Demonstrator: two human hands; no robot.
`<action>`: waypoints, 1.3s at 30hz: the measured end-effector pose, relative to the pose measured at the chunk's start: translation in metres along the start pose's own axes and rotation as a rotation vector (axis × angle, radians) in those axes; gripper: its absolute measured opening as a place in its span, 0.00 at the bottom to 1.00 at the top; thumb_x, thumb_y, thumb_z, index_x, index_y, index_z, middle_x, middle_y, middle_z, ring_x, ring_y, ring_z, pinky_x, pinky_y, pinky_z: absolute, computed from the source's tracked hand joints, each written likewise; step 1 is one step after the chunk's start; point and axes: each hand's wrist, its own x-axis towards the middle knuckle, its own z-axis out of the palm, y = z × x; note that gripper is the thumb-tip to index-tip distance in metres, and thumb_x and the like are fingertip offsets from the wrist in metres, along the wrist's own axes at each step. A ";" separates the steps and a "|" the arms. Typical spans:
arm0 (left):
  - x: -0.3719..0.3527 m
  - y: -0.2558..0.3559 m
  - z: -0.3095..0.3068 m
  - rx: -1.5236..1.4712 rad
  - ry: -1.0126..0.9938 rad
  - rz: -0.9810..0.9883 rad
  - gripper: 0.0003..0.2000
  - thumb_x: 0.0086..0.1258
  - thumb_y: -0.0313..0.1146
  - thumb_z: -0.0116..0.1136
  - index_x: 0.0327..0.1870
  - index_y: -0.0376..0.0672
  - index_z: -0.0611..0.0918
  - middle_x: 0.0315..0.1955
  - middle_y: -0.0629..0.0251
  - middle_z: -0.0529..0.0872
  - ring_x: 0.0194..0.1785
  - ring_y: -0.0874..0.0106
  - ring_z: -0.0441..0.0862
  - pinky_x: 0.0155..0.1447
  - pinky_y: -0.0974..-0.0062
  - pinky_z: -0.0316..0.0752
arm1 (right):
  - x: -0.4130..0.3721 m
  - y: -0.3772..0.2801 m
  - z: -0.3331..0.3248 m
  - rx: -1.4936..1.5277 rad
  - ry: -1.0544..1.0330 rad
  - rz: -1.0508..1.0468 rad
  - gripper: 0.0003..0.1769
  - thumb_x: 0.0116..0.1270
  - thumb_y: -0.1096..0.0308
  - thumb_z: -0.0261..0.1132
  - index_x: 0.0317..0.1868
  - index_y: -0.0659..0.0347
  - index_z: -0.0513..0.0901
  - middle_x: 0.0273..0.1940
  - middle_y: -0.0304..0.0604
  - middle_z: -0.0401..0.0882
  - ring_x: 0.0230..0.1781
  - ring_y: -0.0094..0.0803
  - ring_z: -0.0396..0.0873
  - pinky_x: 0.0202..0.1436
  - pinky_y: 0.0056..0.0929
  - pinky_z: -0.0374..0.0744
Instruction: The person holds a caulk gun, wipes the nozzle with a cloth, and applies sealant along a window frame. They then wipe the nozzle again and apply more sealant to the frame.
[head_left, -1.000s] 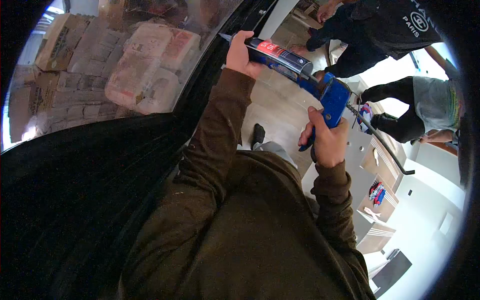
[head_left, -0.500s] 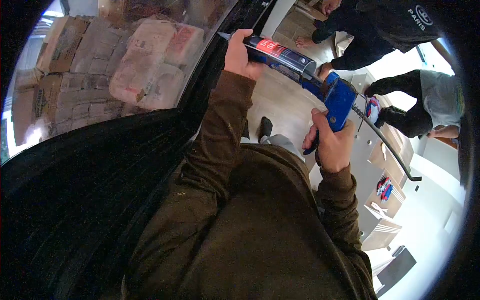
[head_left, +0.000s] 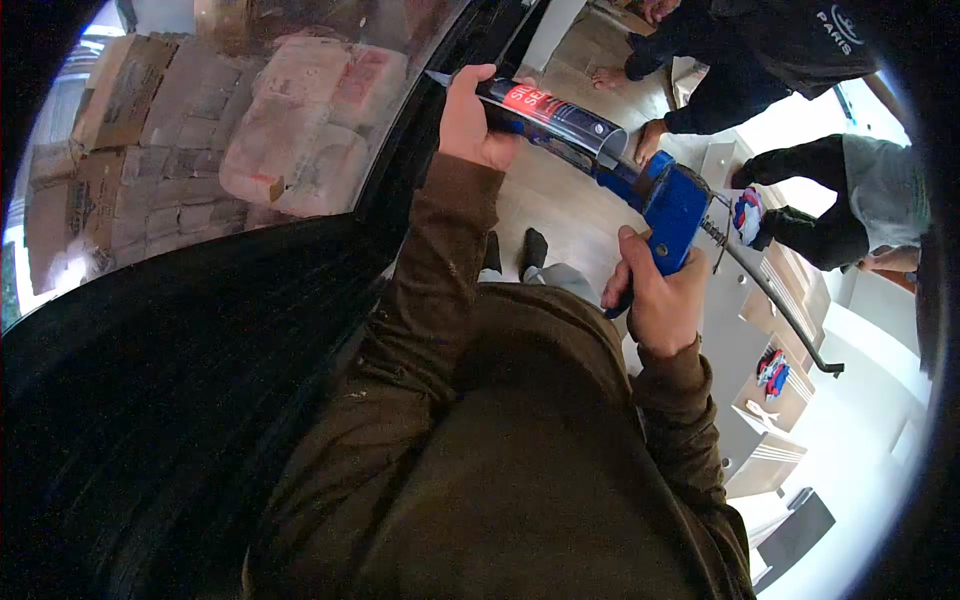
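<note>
A blue caulking gun [head_left: 675, 212] lies across both of my hands, loaded with a dark sealant cartridge [head_left: 572, 122] that has a red label. My left hand [head_left: 468, 128] is wrapped round its front end, just behind the pale nozzle [head_left: 438, 78]. The nozzle points left at the black frame [head_left: 388, 170] beside a glass pane; whether it touches cannot be told. My right hand [head_left: 662, 300] is closed on the handle and trigger. The bent plunger rod [head_left: 780, 300] sticks out behind, down to the right.
Behind the glass are wrapped packs [head_left: 300, 115] and cardboard boxes [head_left: 120, 90]. A person in dark clothes [head_left: 740, 50] is at the upper right, with another person in a grey top [head_left: 885, 190] close by. Wooden drawer furniture [head_left: 765, 465] stands at the right.
The caulking gun and both hands have shifted slightly left and down, bringing the nozzle further over the black frame. My grip on the gun looks the same.
</note>
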 end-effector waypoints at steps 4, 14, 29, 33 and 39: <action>0.000 0.002 -0.006 -0.014 -0.040 -0.034 0.18 0.65 0.35 0.57 0.45 0.26 0.73 0.37 0.48 0.80 0.44 0.52 0.81 0.59 0.54 0.78 | -0.002 -0.003 0.000 -0.022 -0.009 0.008 0.13 0.69 0.66 0.66 0.30 0.65 0.75 0.14 0.41 0.73 0.12 0.28 0.73 0.17 0.27 0.71; -0.002 0.000 -0.007 -0.022 -0.007 -0.015 0.18 0.66 0.37 0.57 0.44 0.26 0.73 0.37 0.48 0.81 0.46 0.52 0.82 0.61 0.54 0.77 | -0.003 -0.002 -0.001 -0.080 -0.021 -0.064 0.14 0.67 0.65 0.68 0.31 0.68 0.81 0.23 0.46 0.83 0.21 0.27 0.81 0.27 0.26 0.78; -0.152 -0.073 0.039 -0.091 0.166 0.084 0.10 0.74 0.41 0.59 0.45 0.45 0.79 0.42 0.63 0.85 0.52 0.65 0.81 0.63 0.55 0.73 | 0.085 0.056 -0.150 0.351 -0.604 0.184 0.28 0.72 0.55 0.62 0.60 0.69 0.69 0.37 0.54 0.82 0.39 0.53 0.85 0.45 0.55 0.84; -0.141 -0.083 0.023 -0.140 0.105 0.027 0.08 0.72 0.36 0.60 0.46 0.46 0.78 0.42 0.64 0.84 0.51 0.66 0.81 0.64 0.56 0.72 | 0.103 0.072 -0.165 0.407 -0.707 0.191 0.36 0.68 0.50 0.64 0.65 0.70 0.65 0.42 0.57 0.82 0.45 0.55 0.84 0.52 0.56 0.82; -0.121 -0.094 0.007 -0.176 0.058 0.052 0.06 0.71 0.34 0.60 0.43 0.44 0.80 0.42 0.62 0.87 0.51 0.64 0.83 0.64 0.53 0.73 | 0.154 0.088 -0.181 0.251 -0.866 0.226 0.39 0.61 0.50 0.72 0.61 0.72 0.71 0.48 0.61 0.83 0.50 0.54 0.83 0.59 0.52 0.79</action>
